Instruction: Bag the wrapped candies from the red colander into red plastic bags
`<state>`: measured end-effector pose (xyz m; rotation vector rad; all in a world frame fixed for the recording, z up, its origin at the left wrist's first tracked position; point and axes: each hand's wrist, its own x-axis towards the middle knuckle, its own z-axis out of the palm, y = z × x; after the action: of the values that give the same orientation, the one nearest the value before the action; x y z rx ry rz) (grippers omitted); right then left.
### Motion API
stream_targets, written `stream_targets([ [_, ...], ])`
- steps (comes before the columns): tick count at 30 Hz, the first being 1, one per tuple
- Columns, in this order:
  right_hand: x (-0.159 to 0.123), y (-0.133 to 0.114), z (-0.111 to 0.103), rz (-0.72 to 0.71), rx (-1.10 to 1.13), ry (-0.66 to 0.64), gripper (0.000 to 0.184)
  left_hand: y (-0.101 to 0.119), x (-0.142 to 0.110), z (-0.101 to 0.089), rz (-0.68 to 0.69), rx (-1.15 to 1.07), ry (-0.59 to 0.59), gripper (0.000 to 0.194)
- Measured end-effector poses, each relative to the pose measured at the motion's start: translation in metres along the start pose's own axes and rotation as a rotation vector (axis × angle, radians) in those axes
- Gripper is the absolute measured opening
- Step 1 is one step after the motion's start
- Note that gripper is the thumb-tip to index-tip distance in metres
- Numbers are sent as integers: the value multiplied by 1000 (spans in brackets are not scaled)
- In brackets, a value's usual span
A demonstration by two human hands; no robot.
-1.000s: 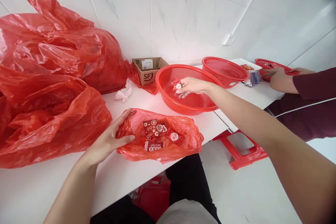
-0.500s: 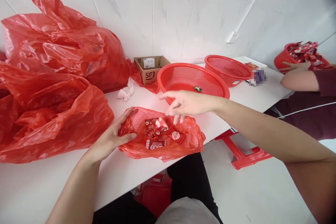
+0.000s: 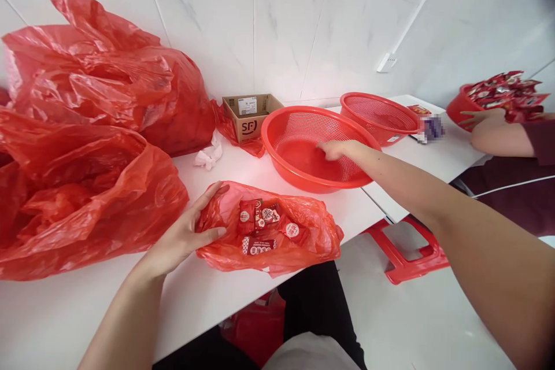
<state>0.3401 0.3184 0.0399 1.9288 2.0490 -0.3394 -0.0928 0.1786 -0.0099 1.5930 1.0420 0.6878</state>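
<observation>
My left hand (image 3: 191, 237) grips the left end of a red plastic bag (image 3: 312, 251), with thumb and fingers round its rim. The bag lies with its mouth spread, and several small red wrapped snack packets (image 3: 292, 230) show inside. My right hand (image 3: 333, 150) reaches down into a red perforated basket (image 3: 288, 170) behind the bag. Its fingers are bent together and slightly blurred near the basket's bottom. What they hold, if anything, is hidden.
Large red plastic bags (image 3: 173, 98) fill the left side. Behind stand a cardboard box (image 3: 247, 127) and a second red basket (image 3: 373, 118). A crumpled white tissue (image 3: 208, 156) lies near the box. At right, a co-worker's hand (image 3: 483, 118) touches a packet-filled red basket (image 3: 459, 105).
My right hand has moved from above the bag back and right into the basket. The green packet there is now out of sight. Packets in the bag lie differently; my left hand stays put.
</observation>
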Motion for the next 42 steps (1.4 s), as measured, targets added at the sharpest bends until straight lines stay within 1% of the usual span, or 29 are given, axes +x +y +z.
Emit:
stream_targets([
  [2, 1, -3, -1, 15, 47, -55, 46, 0, 0, 0, -9, -8, -8, 86],
  [4, -2, -7, -8, 5, 100, -86, 35, 1, 0, 0, -15, -17, -13, 83],
  [6, -12, -11, -18, -48, 220, -74, 33, 1, 0, 0, -15, -21, -16, 80],
  [9, -39, -22, -33, -236, 614, -42, 35, 1, 0, 0, -11, -33, -17, 82],
  [11, -62, -35, -40, -382, 865, -65, 36, 0, 0, 0, -10, -38, -16, 84],
  [12, -73, -44, -42, -445, 931, -91, 37, 0, 1, 0, -8, -36, -14, 85],
  [14, -95, -63, -45, -541, 982, -135, 39, -1, 2, 1, -5, -39, -13, 85],
  [17, -121, -92, -46, -650, 978, -192, 44, -1, 3, 2, -11, -57, -15, 86],
  [20, -135, -116, -40, -763, 947, -223, 44, 0, 3, 3, -5, -65, -12, 89],
  [22, -139, -128, -32, -809, 877, -207, 42, 1, 3, 3, 4, -79, -7, 90],
  [24, -143, -140, -22, -788, 757, -151, 40, 1, 2, 3, 15, -90, 0, 89],
  [26, -148, -149, -10, -721, 634, -66, 44, 1, 1, 4, 21, -87, 5, 90],
  [28, -154, -154, -2, -660, 553, 3, 50, 2, 1, 4, 22, -80, 5, 91],
  [30, -161, -155, 2, -647, 514, 49, 51, 2, 1, 5, 20, -73, 5, 92],
  [33, -174, -150, 3, -643, 422, 176, 40, 3, 1, 5, 24, -56, 8, 92],
  [36, -191, -142, 10, -574, 186, 349, 32, 6, -1, 2, 37, 31, 11, 93],
  [37, -197, -138, 15, -530, 95, 390, 33, 8, -2, 1, 40, 85, 12, 94],
  [39, -208, -130, 28, -414, -36, 426, 43, 13, -8, -2, 37, 207, 28, 96],
  [40, -214, -125, 35, -357, -61, 422, 48, 16, -13, -3, 18, 260, 43, 97],
  [42, -223, -113, 48, -286, -17, 392, 55, 21, -24, -2, -74, 326, 105, 97],
])
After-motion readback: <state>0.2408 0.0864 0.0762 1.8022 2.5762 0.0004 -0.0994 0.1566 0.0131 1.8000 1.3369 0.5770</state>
